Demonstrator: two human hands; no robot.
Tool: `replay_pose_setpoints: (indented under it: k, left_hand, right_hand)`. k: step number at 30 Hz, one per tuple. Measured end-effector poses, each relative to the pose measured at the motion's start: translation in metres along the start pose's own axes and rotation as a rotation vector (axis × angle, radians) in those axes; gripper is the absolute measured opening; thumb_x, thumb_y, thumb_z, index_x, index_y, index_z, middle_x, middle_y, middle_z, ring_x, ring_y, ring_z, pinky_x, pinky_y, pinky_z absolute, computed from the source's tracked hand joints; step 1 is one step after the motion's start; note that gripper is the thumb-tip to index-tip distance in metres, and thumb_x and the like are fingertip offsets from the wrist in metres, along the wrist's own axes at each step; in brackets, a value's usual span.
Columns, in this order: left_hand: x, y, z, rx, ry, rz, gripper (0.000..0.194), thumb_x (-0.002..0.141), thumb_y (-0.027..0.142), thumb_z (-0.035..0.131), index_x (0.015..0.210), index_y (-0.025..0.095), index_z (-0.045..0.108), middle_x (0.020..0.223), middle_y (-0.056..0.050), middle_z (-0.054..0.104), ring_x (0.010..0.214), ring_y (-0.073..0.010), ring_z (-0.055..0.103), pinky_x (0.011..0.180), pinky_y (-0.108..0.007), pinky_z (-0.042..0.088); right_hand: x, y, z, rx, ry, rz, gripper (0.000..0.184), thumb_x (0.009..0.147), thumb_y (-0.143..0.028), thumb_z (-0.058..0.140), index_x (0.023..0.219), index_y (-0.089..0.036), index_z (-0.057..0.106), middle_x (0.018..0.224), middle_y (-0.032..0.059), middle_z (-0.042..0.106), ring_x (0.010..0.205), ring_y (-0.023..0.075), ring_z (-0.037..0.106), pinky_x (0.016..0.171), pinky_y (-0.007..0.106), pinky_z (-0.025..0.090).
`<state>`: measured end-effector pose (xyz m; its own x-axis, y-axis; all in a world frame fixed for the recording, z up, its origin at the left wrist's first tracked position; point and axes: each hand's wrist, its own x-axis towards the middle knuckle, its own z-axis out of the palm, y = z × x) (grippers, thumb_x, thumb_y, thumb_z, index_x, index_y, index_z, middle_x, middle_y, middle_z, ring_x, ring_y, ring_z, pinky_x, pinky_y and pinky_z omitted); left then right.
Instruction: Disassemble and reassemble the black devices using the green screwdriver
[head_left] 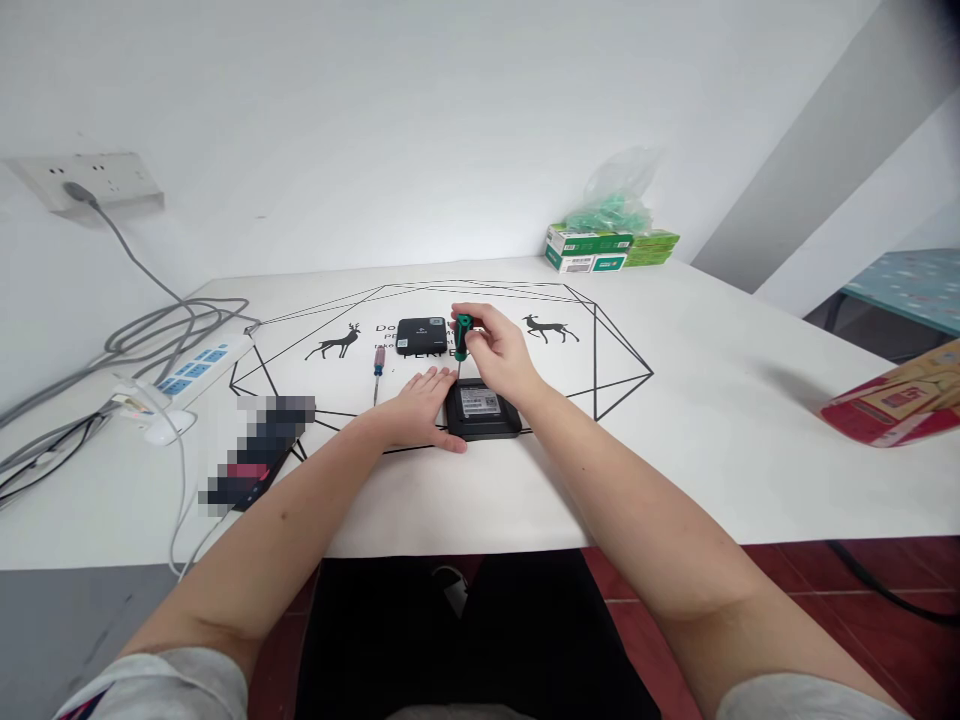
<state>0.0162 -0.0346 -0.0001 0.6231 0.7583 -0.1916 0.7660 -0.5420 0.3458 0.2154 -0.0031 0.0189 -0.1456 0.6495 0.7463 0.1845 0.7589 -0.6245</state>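
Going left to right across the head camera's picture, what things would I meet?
Wall socket, pixelated dark object, pink-and-blue screwdriver, the farther flat black box, green-handled screwdriver, green-and-white boxes, red package cut off by the edge.

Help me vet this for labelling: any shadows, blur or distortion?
Head view: faint shadow beside the red package; head view: wide-angle stretching near the edges, dark upper-right corner; head view: pixel blocks over a dark object, left hand and right hand fairly sharp.
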Motion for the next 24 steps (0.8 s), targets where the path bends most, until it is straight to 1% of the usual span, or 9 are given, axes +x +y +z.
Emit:
replay_pose_setpoints:
  k: [2,5,7,9,12,16,18,20,24]
  left_hand:
    - [0.000,0.001,0.000,0.011,-0.015,-0.018,0.146,0.074,0.094,0.067,0.177,0.011,0.004,0.185,-0.023,0.005,0.170,-0.0468,0.002,0.137,-0.060,0.009]
    - [-0.001,0.003,-0.002,0.018,-0.030,-0.027,0.148,0.073,0.095,0.066,0.177,0.009,0.004,0.184,-0.023,0.004,0.171,-0.0462,0.001,0.137,-0.058,0.007]
    - [-0.001,0.004,-0.003,0.024,-0.039,-0.029,0.149,0.073,0.095,0.066,0.177,0.007,0.004,0.184,-0.024,0.003,0.171,-0.0462,0.000,0.137,-0.058,0.007]
    - [-0.002,0.005,-0.004,0.034,-0.045,-0.035,0.149,0.074,0.096,0.065,0.177,0.007,0.004,0.184,-0.024,0.003,0.171,-0.0459,0.000,0.137,-0.058,0.008]
    - [-0.002,0.004,-0.004,0.034,-0.046,-0.033,0.147,0.075,0.096,0.063,0.177,0.008,0.003,0.184,-0.024,0.002,0.171,-0.0451,-0.001,0.137,-0.058,0.007]
    - [-0.002,0.004,-0.004,0.029,-0.046,-0.027,0.146,0.075,0.095,0.064,0.177,0.009,0.003,0.184,-0.024,0.003,0.171,-0.0457,-0.001,0.137,-0.058,0.008]
    - [-0.002,0.005,-0.004,0.034,-0.040,-0.030,0.147,0.075,0.095,0.064,0.177,0.007,0.004,0.184,-0.025,0.004,0.170,-0.0470,0.000,0.137,-0.058,0.009]
    - [-0.003,0.005,-0.004,0.026,-0.029,-0.029,0.147,0.075,0.095,0.065,0.177,0.009,0.004,0.185,-0.023,0.004,0.170,-0.0481,0.002,0.137,-0.059,0.010]
    - [-0.002,0.003,-0.003,0.011,-0.029,-0.023,0.145,0.074,0.094,0.066,0.178,0.014,0.003,0.185,-0.022,0.004,0.170,-0.0493,0.001,0.136,-0.061,0.010]
  right_hand:
    - [0.001,0.001,0.000,-0.025,0.031,-0.031,0.041,0.095,-0.018,0.049,0.126,-0.030,0.072,0.125,0.0085,0.069,0.119,0.0251,0.068,0.092,0.046,0.065]
    - [0.002,0.003,0.001,-0.082,0.105,-0.098,0.041,0.096,-0.014,0.046,0.120,-0.030,0.076,0.116,0.0081,0.063,0.111,0.0233,0.065,0.098,0.049,0.062]
    - [0.002,0.003,0.001,-0.100,0.133,-0.117,0.042,0.096,-0.012,0.045,0.118,-0.030,0.076,0.108,0.0070,0.061,0.105,0.0225,0.064,0.097,0.049,0.061]
    - [0.002,0.003,0.001,-0.091,0.126,-0.115,0.041,0.096,-0.013,0.046,0.117,-0.029,0.076,0.107,0.0067,0.063,0.102,0.0224,0.065,0.094,0.047,0.062]
    - [0.001,0.000,0.000,-0.036,0.100,-0.063,0.033,0.097,-0.018,0.049,0.116,-0.029,0.073,0.112,0.0061,0.071,0.104,0.0222,0.069,0.095,0.047,0.062]
    - [0.001,-0.004,0.001,0.031,0.111,0.070,0.020,0.100,-0.038,0.062,0.116,-0.028,0.068,0.112,0.0048,0.078,0.099,0.0213,0.074,0.094,0.045,0.064]
    - [0.000,-0.005,0.002,0.051,0.110,0.114,0.030,0.092,-0.045,0.076,0.114,-0.028,0.066,0.113,0.0045,0.079,0.098,0.0216,0.076,0.092,0.045,0.064]
    - [0.000,-0.006,0.003,0.058,0.108,0.143,0.039,0.085,-0.044,0.084,0.113,-0.029,0.063,0.114,0.0044,0.081,0.101,0.0229,0.078,0.092,0.045,0.064]
    - [0.000,-0.007,0.004,0.063,0.095,0.158,0.037,0.087,-0.040,0.081,0.114,-0.030,0.057,0.119,0.0061,0.082,0.108,0.0247,0.079,0.091,0.046,0.063]
